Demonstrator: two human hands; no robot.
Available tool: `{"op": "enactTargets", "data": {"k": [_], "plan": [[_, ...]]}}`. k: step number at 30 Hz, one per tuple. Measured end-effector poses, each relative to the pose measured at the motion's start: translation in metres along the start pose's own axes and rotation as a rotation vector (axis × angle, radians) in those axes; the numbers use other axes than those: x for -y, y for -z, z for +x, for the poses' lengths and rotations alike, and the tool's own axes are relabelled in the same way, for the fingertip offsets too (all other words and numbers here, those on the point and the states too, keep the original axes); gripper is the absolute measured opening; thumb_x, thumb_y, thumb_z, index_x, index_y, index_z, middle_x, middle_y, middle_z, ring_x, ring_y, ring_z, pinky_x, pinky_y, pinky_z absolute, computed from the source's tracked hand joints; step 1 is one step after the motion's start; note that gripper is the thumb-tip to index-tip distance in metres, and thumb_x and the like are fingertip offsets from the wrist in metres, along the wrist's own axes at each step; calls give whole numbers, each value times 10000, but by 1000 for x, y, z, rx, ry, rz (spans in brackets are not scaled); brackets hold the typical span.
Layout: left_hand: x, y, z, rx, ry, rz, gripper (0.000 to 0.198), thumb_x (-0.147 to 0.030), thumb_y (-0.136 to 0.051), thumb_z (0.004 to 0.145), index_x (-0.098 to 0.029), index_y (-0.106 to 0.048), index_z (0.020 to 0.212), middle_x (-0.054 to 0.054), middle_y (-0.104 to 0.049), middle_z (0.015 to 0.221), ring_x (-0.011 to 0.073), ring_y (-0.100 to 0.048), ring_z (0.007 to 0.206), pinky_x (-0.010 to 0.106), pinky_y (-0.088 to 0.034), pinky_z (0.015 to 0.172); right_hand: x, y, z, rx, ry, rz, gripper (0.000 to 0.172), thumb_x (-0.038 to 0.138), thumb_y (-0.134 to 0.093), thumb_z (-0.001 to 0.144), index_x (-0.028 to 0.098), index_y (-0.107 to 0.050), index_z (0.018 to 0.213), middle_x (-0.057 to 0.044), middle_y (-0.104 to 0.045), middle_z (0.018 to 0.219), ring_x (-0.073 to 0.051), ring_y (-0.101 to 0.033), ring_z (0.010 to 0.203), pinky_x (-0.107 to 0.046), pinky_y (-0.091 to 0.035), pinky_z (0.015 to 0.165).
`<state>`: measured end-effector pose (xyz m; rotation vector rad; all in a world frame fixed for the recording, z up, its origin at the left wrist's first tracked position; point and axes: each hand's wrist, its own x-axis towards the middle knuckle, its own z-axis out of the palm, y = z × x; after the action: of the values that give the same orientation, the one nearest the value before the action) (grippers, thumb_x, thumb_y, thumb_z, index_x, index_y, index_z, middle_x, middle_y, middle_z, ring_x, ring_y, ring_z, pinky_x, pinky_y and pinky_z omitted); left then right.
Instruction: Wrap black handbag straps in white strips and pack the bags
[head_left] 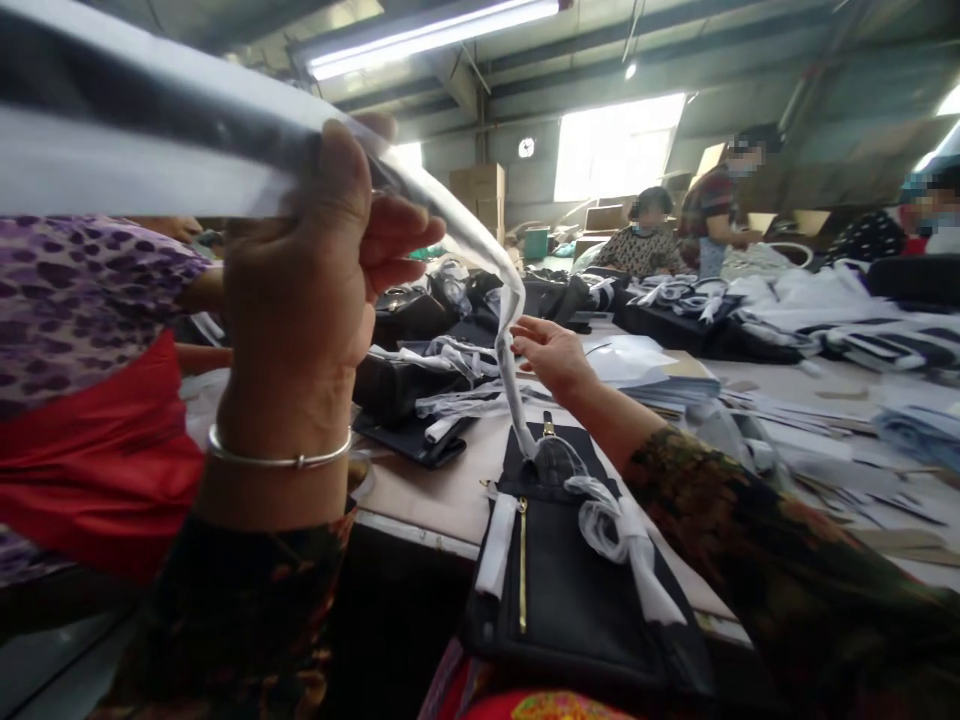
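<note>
Closest to me, the person's left hand (319, 250) holds tight to a long black strap (474, 232), thumb on one side and fingers on the other. The strap wears a thin white cover. One end goes out of sight, and the other comes down to the top of a black bag (577, 600). The bag hangs over the near edge of the table (424, 492), its low part by the person's lap.

The wrapping looks well along. The strap is covered as far as I can see, and a curled white bundle (611, 525) and a white strip (496, 548) are on the bag too. The gold zip (523, 565) and the bag's front are bare. I can't tell if any wrapping is left.

The right hand (555, 355) has its fingertips at the strap, but I can't tell if they pinch it.

Farther in from that edge are more black bags (405, 385) with white bits, and a stack of papers (637, 365). Past the table's far side, a person in a spotted top (637, 245) sits.
</note>
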<state>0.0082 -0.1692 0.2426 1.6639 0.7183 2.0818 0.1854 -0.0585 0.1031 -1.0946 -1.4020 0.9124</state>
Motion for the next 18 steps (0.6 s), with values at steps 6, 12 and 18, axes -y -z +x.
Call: {"op": "enactTargets", "data": {"k": [6,12,18], "plan": [[6,4,1,51,49,-66,386,-374,-461,1055,-171,-547,1372,44,-752,1092,197,-705,1057,229,-557,720,-50,28,-14,198,-11,-558,231,221,-667,840,142,-781,1025,-85,-777,923,-202,-706,859,-271,-530,796],[4,-1,-3,44,37,-69,434,-338,-415,1076,-136,-466,1456,71,-729,1185,233,-650,1184,470,-462,1073,-100,23,-48,478,-38,-833,171,312,-767,741,194,-779,865,-60,-762,876,-222,-686,848,-264,-491,748],[-6,7,-7,9,-6,-100,490,-425,-292,1098,-173,-372,1511,16,-718,1153,211,-637,1207,458,-440,1078,-131,5,-56,601,-74,-1001,90,240,-715,796,167,-768,790,-117,-759,917,-260,-686,906,-289,-482,770]]}}
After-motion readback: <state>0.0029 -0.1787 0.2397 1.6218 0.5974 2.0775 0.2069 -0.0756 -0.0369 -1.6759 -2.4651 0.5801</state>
